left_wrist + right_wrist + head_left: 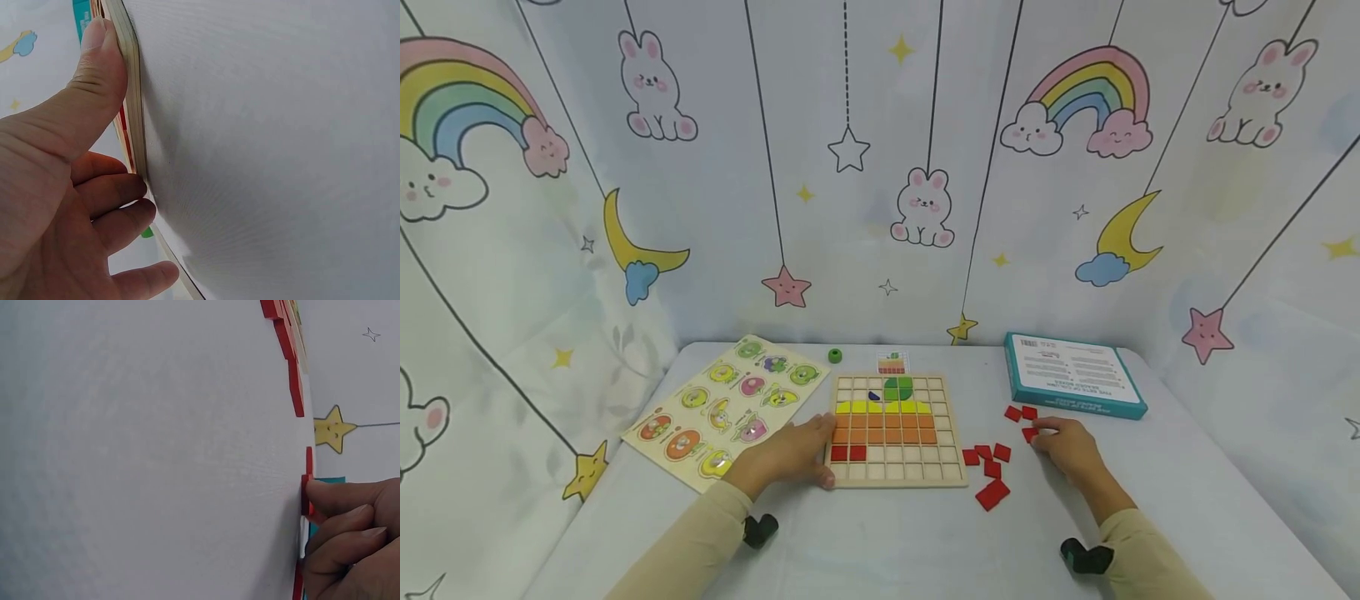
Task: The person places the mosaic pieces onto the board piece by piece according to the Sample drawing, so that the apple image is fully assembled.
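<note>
A wooden grid board [887, 473] lies on the white table with colored tiles in its cells. Along its left edge rests my left hand [793, 450], the thumb by the near corner and the other fingers loosely bent beside the rim. In the left wrist view the thumb [100, 69] touches the board's side [132, 81]. My right hand [1067, 446] pinches a red square tile [1028, 435] at the table surface, right of the board. Thumb or fingertip contact with that tile [305, 495] also shows in the right wrist view. Two red tiles [852, 453] sit in the board's lower left cells.
Several loose red tiles [992, 469] lie between the board and my right hand, and two more [1013, 413] just beyond it. A teal box [1075, 375] stands back right. A fruit picture board [700, 417] lies left, a small green piece [835, 356] and a pattern card [892, 363] behind.
</note>
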Available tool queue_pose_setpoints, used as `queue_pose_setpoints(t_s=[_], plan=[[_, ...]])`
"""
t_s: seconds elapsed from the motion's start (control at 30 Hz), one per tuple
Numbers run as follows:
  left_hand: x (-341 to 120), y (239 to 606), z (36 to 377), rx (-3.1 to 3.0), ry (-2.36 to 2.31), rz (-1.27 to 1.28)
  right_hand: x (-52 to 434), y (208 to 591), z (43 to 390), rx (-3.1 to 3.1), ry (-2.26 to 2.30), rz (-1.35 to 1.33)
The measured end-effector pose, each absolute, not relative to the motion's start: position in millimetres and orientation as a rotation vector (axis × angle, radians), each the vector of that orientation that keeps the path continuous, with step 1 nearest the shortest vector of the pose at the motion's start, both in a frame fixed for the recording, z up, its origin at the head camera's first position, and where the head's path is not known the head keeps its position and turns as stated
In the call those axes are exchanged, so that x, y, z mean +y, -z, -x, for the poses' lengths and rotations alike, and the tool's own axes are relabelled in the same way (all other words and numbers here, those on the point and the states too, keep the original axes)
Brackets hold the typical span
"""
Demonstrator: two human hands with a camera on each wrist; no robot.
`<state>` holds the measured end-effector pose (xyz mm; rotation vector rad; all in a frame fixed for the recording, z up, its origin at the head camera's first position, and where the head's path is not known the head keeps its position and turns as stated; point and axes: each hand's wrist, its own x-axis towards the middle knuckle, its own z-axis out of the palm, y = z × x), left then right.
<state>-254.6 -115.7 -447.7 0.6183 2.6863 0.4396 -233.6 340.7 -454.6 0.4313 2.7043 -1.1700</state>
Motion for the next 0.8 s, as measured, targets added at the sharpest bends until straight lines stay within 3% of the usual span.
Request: queue_pose_setpoints(t_s=[0.17,0.5,0.8], plan=[[-115,448,254,2.689,-0.427,-0.620,342,451,231,2.692,1.212,-0.487],[-116,447,255,2.681,-0.438,-0.615,340,448,235,2.351,1.846,-0.463],[-115,447,255,2.681,-0.428,-0.618,314,441,240,2.289,1.956,-0.376]])
